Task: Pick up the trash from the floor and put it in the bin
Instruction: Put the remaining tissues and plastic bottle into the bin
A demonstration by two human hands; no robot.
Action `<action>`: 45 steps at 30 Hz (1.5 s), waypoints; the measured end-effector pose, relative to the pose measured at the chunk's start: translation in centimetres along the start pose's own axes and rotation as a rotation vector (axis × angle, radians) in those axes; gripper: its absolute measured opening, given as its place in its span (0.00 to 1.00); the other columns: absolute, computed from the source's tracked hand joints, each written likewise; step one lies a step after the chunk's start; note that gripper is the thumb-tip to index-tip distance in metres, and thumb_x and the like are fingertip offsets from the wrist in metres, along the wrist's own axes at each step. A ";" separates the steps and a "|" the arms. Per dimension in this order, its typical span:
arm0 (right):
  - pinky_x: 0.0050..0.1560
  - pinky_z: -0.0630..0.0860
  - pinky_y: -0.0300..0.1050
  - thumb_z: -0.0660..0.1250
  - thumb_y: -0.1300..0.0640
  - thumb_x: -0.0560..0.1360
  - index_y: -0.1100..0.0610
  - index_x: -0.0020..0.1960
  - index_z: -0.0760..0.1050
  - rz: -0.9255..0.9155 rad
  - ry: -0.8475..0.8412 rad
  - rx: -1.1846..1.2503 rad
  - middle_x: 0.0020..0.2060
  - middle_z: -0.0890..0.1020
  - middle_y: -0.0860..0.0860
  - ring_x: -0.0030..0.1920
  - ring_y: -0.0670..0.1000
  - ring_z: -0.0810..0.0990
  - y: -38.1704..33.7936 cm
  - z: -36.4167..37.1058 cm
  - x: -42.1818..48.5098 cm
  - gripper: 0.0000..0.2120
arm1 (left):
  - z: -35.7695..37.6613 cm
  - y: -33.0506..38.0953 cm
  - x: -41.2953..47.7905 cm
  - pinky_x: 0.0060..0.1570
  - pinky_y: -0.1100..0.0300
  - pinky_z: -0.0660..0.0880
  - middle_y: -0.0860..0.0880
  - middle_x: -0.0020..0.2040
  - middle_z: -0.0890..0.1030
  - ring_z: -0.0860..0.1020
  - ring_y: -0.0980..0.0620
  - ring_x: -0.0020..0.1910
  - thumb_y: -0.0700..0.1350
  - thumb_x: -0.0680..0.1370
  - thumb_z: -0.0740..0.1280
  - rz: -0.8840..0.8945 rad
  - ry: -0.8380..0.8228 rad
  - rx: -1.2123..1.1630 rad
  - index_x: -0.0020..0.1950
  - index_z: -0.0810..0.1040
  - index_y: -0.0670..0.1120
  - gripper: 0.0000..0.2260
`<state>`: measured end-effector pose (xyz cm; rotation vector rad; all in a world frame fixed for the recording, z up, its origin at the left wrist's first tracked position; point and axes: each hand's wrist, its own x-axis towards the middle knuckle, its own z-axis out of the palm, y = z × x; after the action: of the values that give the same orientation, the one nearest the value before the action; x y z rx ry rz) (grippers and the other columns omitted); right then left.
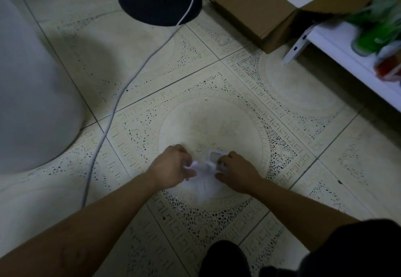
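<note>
Head view, trash: white crumpled plastic (204,181) on the tiled floor (217,125), lower centre of the frame.
Left hand (173,168): closed on the plastic's left edge.
Right hand (236,172): fingers curled over the right edge, pinning a small white packet (213,156).
Doing it well: gather both pieces into one bundle before lifting.
Hard to make out: bin unidentified, possibly the grey rounded body (32,81) at left; fingertips hidden.

Bare tiled floor (217,81); cable (121,94) left, cardboard box (249,10) far right.
</note>
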<state>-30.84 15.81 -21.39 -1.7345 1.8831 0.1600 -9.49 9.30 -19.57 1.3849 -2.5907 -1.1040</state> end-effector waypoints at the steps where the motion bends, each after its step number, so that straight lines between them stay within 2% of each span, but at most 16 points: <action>1: 0.53 0.74 0.47 0.65 0.47 0.75 0.55 0.65 0.73 -0.001 -0.001 0.007 0.59 0.74 0.57 0.55 0.57 0.75 -0.2 -0.2 0.1 0.21 | 0.4 0.4 0.3 0.50 0.59 0.72 0.46 0.58 0.76 0.73 0.48 0.60 0.52 0.70 0.72 0.048 -0.038 0.080 0.42 0.82 0.49 0.08; 2: 0.53 0.73 0.47 0.65 0.48 0.75 0.55 0.65 0.73 -0.012 -0.004 0.008 0.59 0.74 0.58 0.55 0.57 0.76 -0.3 -0.3 0.2 0.20 | 0.9 0.6 0.4 0.56 0.56 0.71 0.44 0.64 0.75 0.69 0.47 0.67 0.52 0.70 0.71 0.087 -0.077 0.170 0.46 0.82 0.48 0.09; 4: 0.54 0.73 0.45 0.64 0.51 0.77 0.54 0.65 0.74 -0.050 -0.023 -0.001 0.60 0.75 0.59 0.57 0.57 0.75 -0.6 -0.4 0.2 0.19 | 2.0 0.7 0.6 0.59 0.56 0.69 0.43 0.66 0.75 0.65 0.46 0.71 0.51 0.71 0.69 0.117 -0.130 0.258 0.49 0.81 0.46 0.11; 8: 0.57 0.73 0.46 0.61 0.52 0.78 0.53 0.66 0.75 -0.059 -0.042 -0.013 0.63 0.77 0.59 0.59 0.57 0.76 -0.8 -0.5 -0.1 0.18 | 3.4 1.7 0.4 0.45 0.58 0.68 0.45 0.48 0.78 0.75 0.46 0.53 0.47 0.72 0.68 0.119 -0.154 0.129 0.42 0.77 0.44 0.07; 12: 0.61 0.72 0.43 0.57 0.54 0.81 0.53 0.65 0.77 -0.070 -0.010 0.077 0.64 0.78 0.55 0.61 0.55 0.77 -0.7 -1.2 -0.6 0.16 | 4.4 2.6 0.1 0.43 0.53 0.74 0.41 0.45 0.82 0.79 0.43 0.45 0.45 0.75 0.66 0.033 -0.136 -0.031 0.44 0.77 0.41 0.08; 14: 0.58 0.74 0.43 0.58 0.55 0.81 0.54 0.64 0.78 -0.035 0.037 0.147 0.61 0.81 0.55 0.57 0.55 0.79 -0.3 -2.4 -0.6 0.15 | 3.9 2.5 0.1 0.43 0.54 0.74 0.42 0.44 0.81 0.79 0.45 0.45 0.46 0.75 0.66 -0.013 -0.102 -0.037 0.42 0.77 0.43 0.06; 17: 0.51 0.80 0.49 0.59 0.55 0.80 0.55 0.60 0.80 0.039 0.183 0.275 0.51 0.85 0.56 0.47 0.54 0.83 0.3 -5.0 -0.6 0.14 | 1.5 2.0 0.5 0.38 0.58 0.73 0.45 0.41 0.79 0.77 0.48 0.39 0.49 0.73 0.68 -0.099 -0.017 -0.056 0.38 0.77 0.45 0.09; 20: 0.41 0.82 0.52 0.59 0.55 0.81 0.58 0.57 0.80 0.081 0.325 0.343 0.41 0.85 0.56 0.36 0.52 0.83 0.4 -7.8 -0.3 0.13 | -2.2 1.1 1.1 0.34 0.57 0.75 0.45 0.35 0.81 0.80 0.48 0.33 0.49 0.76 0.64 -0.156 0.043 -0.164 0.36 0.79 0.44 0.13; 22: 0.30 0.81 0.44 0.58 0.54 0.81 0.59 0.56 0.79 0.076 0.356 0.404 0.35 0.83 0.53 0.28 0.46 0.81 0.1 -9.3 0.0 0.13 | -5.3 0.8 1.5 0.37 0.56 0.76 0.45 0.38 0.83 0.80 0.48 0.36 0.50 0.78 0.62 -0.162 0.055 -0.101 0.41 0.80 0.44 0.14; 24: 0.25 0.78 0.38 0.59 0.56 0.81 0.56 0.61 0.77 0.041 0.324 0.477 0.34 0.82 0.51 0.29 0.47 0.82 -0.7 -10.9 0.2 0.12 | -8.7 0.7 1.8 0.39 0.54 0.77 0.44 0.39 0.83 0.81 0.47 0.37 0.50 0.77 0.63 -0.147 0.087 -0.049 0.42 0.79 0.44 0.11; 27: 0.26 0.79 0.39 0.62 0.61 0.78 0.53 0.62 0.77 -0.010 0.305 0.556 0.37 0.84 0.50 0.33 0.50 0.84 -2.9 -14.4 0.8 0.14 | -14.6 1.2 2.0 0.38 0.53 0.77 0.45 0.38 0.83 0.80 0.46 0.36 0.51 0.75 0.66 -0.142 0.184 0.008 0.44 0.78 0.45 0.09; 32: 0.30 0.80 0.40 0.65 0.61 0.75 0.48 0.45 0.80 -0.147 0.231 0.598 0.34 0.85 0.51 0.33 0.49 0.85 -8.4 -21.9 0.9 0.10 | -24.5 3.2 0.8 0.34 0.56 0.72 0.48 0.37 0.79 0.77 0.47 0.36 0.55 0.76 0.65 -0.059 0.336 0.119 0.44 0.76 0.46 0.11; 37: 0.29 0.77 0.39 0.67 0.58 0.75 0.58 0.43 0.82 -0.300 0.156 0.572 0.34 0.84 0.58 0.28 0.50 0.79 -15.8 -28.9 -0.2 0.06 | -33.5 4.3 -2.3 0.35 0.57 0.64 0.48 0.40 0.76 0.71 0.47 0.38 0.54 0.77 0.60 -0.004 0.425 0.384 0.41 0.72 0.49 0.10; 40: 0.26 0.74 0.38 0.66 0.58 0.76 0.64 0.43 0.79 -0.401 0.204 0.525 0.31 0.81 0.59 0.25 0.48 0.75 -21.0 -32.5 -0.8 0.10 | -38.7 3.8 -4.9 0.33 0.57 0.67 0.47 0.38 0.78 0.74 0.46 0.38 0.52 0.76 0.63 -0.027 0.498 0.437 0.40 0.75 0.48 0.09; 43: 0.22 0.69 0.36 0.66 0.57 0.77 0.62 0.43 0.79 -0.472 0.317 0.534 0.24 0.77 0.49 0.22 0.44 0.71 -26.2 -35.4 -1.0 0.09 | -42.6 1.9 -8.1 0.34 0.58 0.67 0.51 0.34 0.73 0.72 0.47 0.38 0.50 0.72 0.70 -0.070 0.635 0.355 0.37 0.71 0.51 0.10; 45: 0.22 0.67 0.36 0.66 0.57 0.77 0.59 0.43 0.80 -0.522 0.389 0.608 0.26 0.78 0.49 0.22 0.44 0.70 -30.0 -36.5 -0.8 0.08 | -44.3 -0.2 -10.5 0.31 0.59 0.65 0.54 0.35 0.72 0.73 0.50 0.37 0.51 0.70 0.73 -0.129 0.726 0.268 0.40 0.74 0.51 0.09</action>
<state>-14.23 -4.55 17.86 -1.8062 1.4189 -0.9064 10.88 -8.78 16.87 1.6219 -2.1654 -0.1707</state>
